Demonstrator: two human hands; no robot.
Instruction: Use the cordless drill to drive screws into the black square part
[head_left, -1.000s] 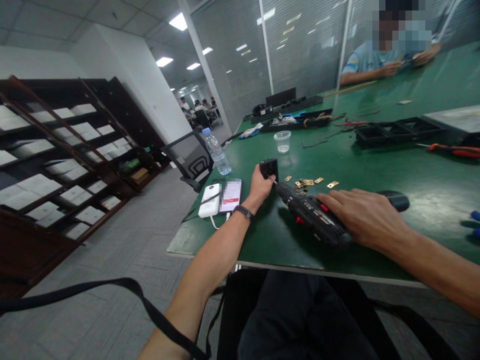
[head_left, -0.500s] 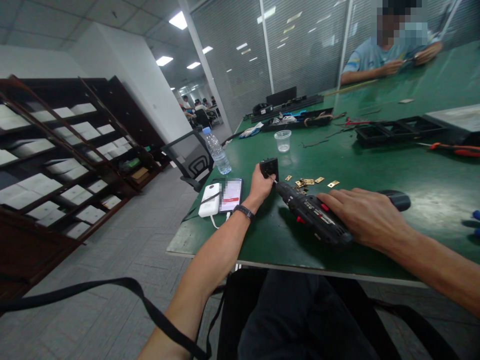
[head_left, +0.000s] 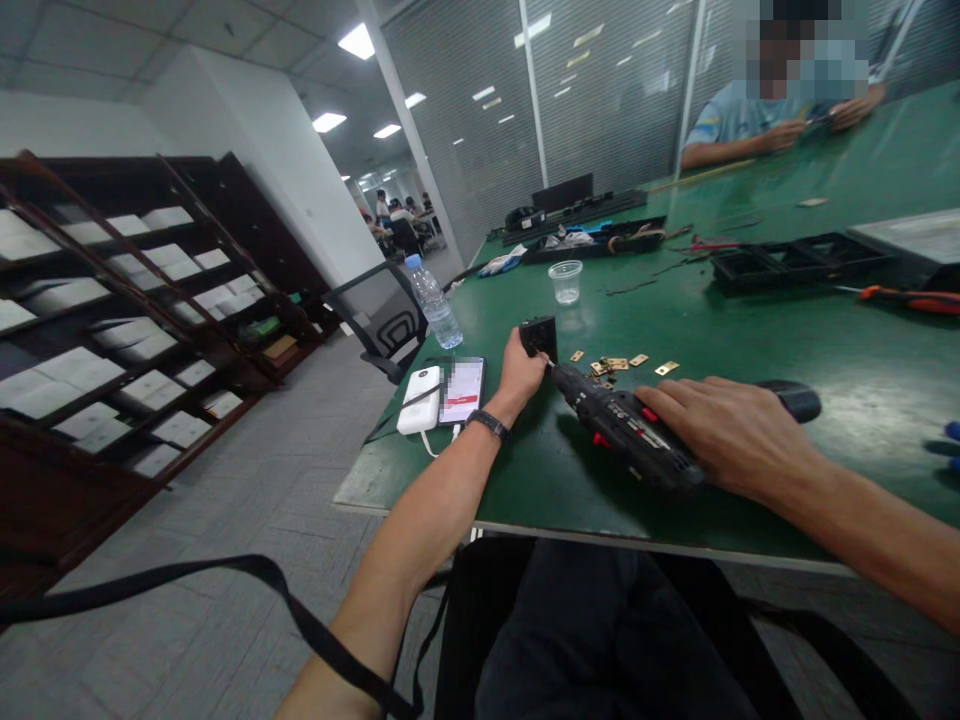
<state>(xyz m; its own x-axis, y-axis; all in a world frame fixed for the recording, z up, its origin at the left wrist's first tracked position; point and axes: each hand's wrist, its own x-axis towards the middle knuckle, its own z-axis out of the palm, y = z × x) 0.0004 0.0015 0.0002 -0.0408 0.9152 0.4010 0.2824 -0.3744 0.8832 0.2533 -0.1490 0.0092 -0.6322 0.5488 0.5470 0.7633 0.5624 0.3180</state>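
My left hand [head_left: 520,377] grips a small black square part [head_left: 540,336] that stands on edge on the green table [head_left: 765,330]. My right hand [head_left: 731,430] is wrapped over a black and red electric screwdriver [head_left: 628,430] lying low over the table. The screwdriver's bit points at the black part and touches it by my left fingers. Several small brass plates [head_left: 619,365] lie scattered just behind the tool.
A phone [head_left: 461,390] and white power bank [head_left: 420,400] lie left of my wrist. A water bottle [head_left: 435,303] and plastic cup [head_left: 565,282] stand further back. Black trays [head_left: 795,262], red-handled tools [head_left: 907,297] and another person's arms [head_left: 750,140] are across the table. Shelves [head_left: 112,320] stand left.
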